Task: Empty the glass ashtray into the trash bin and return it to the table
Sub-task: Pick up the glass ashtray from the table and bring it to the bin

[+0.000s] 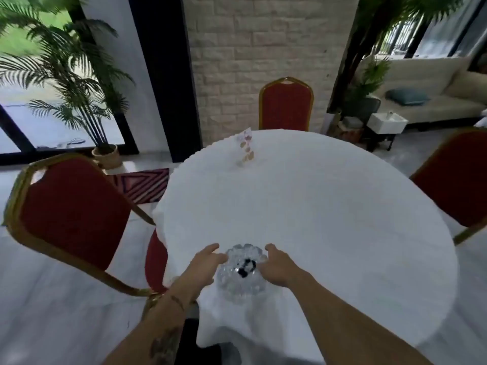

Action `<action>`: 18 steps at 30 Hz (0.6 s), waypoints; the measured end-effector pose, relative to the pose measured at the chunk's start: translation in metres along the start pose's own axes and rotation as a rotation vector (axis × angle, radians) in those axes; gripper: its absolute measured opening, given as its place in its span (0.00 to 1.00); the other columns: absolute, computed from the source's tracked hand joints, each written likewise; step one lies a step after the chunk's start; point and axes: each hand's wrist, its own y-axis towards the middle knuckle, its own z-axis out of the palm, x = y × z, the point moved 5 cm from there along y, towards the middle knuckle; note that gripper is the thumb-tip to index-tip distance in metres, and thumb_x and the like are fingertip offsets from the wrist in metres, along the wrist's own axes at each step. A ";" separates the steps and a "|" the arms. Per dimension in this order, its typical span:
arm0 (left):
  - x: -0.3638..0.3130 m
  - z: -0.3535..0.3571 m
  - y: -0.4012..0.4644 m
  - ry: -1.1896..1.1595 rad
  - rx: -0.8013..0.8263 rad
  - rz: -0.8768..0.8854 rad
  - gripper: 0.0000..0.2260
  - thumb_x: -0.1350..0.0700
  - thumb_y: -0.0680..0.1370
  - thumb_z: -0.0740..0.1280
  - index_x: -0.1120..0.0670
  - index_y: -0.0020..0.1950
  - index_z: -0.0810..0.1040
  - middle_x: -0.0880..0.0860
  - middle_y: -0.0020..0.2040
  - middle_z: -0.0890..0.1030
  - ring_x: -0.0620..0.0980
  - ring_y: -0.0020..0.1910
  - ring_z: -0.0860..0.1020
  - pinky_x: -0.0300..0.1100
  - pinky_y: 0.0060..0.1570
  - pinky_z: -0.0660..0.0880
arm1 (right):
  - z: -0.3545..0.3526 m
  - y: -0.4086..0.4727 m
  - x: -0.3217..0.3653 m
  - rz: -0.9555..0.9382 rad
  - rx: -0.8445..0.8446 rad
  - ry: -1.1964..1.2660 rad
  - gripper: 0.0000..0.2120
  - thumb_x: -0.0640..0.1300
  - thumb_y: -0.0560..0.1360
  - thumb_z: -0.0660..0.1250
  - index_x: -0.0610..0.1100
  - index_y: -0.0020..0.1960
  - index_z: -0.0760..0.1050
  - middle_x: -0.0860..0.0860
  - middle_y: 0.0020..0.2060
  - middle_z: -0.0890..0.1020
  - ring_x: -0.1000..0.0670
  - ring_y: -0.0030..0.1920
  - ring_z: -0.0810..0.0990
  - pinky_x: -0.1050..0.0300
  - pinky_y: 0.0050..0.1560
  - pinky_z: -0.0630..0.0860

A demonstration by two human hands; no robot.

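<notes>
Flanking the glass ashtray (241, 273) near the table's (329, 219) front edge, left hand (204, 267) and right hand (276, 267) are touching its sides, fingers loosely curled.

Looks like a banquet/dining venue: round table (329, 206) w/ white cloth, red-and-gold banquet chairs (286, 106) around it, stone-clad wall (263, 48), potted palms (79, 83), lounge sofa (434, 93).

We count three red chairs (286, 105), two hands (203, 267), one ashtray (243, 272), one table (329, 206), two palms (76, 83).
</notes>
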 end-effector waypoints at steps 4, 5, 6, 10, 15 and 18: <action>0.010 0.019 0.020 -0.044 0.003 -0.067 0.28 0.57 0.78 0.67 0.49 0.78 0.65 0.53 0.67 0.74 0.51 0.58 0.74 0.49 0.58 0.73 | 0.009 0.022 -0.011 0.095 0.026 0.079 0.25 0.48 0.77 0.62 0.46 0.73 0.63 0.41 0.59 0.77 0.41 0.53 0.81 0.47 0.47 0.84; 0.013 0.022 0.022 -0.061 -0.004 -0.088 0.26 0.57 0.78 0.67 0.50 0.76 0.67 0.52 0.64 0.76 0.52 0.57 0.75 0.50 0.58 0.75 | 0.013 0.025 -0.011 0.105 0.035 0.083 0.24 0.48 0.77 0.62 0.46 0.72 0.64 0.41 0.59 0.77 0.40 0.52 0.81 0.46 0.47 0.85; 0.016 0.022 0.024 -0.078 -0.020 -0.103 0.25 0.58 0.78 0.67 0.50 0.75 0.68 0.52 0.63 0.77 0.52 0.58 0.76 0.52 0.59 0.76 | 0.016 0.026 -0.011 0.109 0.038 0.085 0.23 0.47 0.77 0.62 0.46 0.71 0.65 0.42 0.58 0.77 0.40 0.51 0.81 0.45 0.48 0.85; 0.015 0.022 0.028 -0.117 -0.028 -0.140 0.19 0.59 0.78 0.67 0.49 0.69 0.75 0.55 0.62 0.79 0.55 0.60 0.77 0.55 0.58 0.79 | 0.017 0.034 -0.011 0.109 0.033 0.083 0.22 0.47 0.76 0.63 0.44 0.68 0.65 0.42 0.54 0.77 0.39 0.52 0.79 0.44 0.53 0.83; 0.015 0.016 0.020 -0.073 -0.015 -0.107 0.15 0.64 0.79 0.64 0.45 0.40 0.75 0.48 0.44 0.78 0.44 0.41 0.76 0.45 0.41 0.78 | 0.023 0.029 -0.002 0.137 0.100 0.149 0.22 0.44 0.72 0.61 0.46 0.66 0.65 0.42 0.54 0.78 0.38 0.51 0.81 0.40 0.50 0.85; 0.019 -0.003 0.016 -0.107 -0.016 -0.089 0.09 0.62 0.78 0.66 0.48 0.52 0.80 0.52 0.53 0.79 0.49 0.51 0.78 0.48 0.46 0.79 | 0.028 0.020 0.008 0.120 0.084 0.203 0.21 0.41 0.73 0.59 0.46 0.65 0.65 0.41 0.55 0.77 0.38 0.51 0.82 0.38 0.49 0.85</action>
